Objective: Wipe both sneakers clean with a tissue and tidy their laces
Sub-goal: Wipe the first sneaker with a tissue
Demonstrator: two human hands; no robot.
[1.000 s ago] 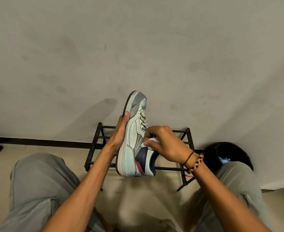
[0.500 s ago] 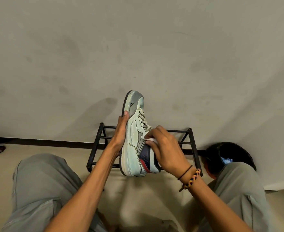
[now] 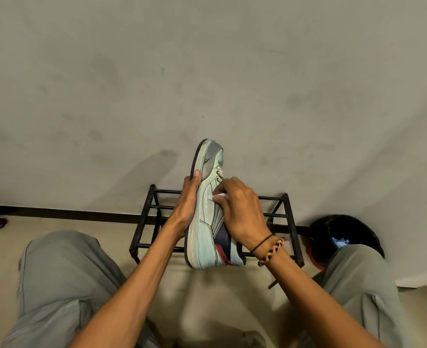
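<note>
A pale grey-green sneaker [image 3: 207, 237] with a navy and red heel panel stands on its heel end, toe pointing up, in front of the wall. My left hand [image 3: 188, 204] grips its sole from the left, thumb on the sole edge. My right hand [image 3: 237, 212] pinches a small white tissue [image 3: 220, 195] against the sneaker's side just below the laces [image 3: 218, 175]. The second sneaker is not in view.
A black metal shoe rack [image 3: 152, 222] stands against the wall behind the sneaker. A black bin [image 3: 345, 229] with something blue inside sits at the right by my knee. My grey-trousered legs fill the lower corners. Something dark and red lies at the far left on the floor.
My right hand has slid the tissue up the sneaker's side, from the heel collar to just below the laces. The left hand keeps its hold on the sole.
</note>
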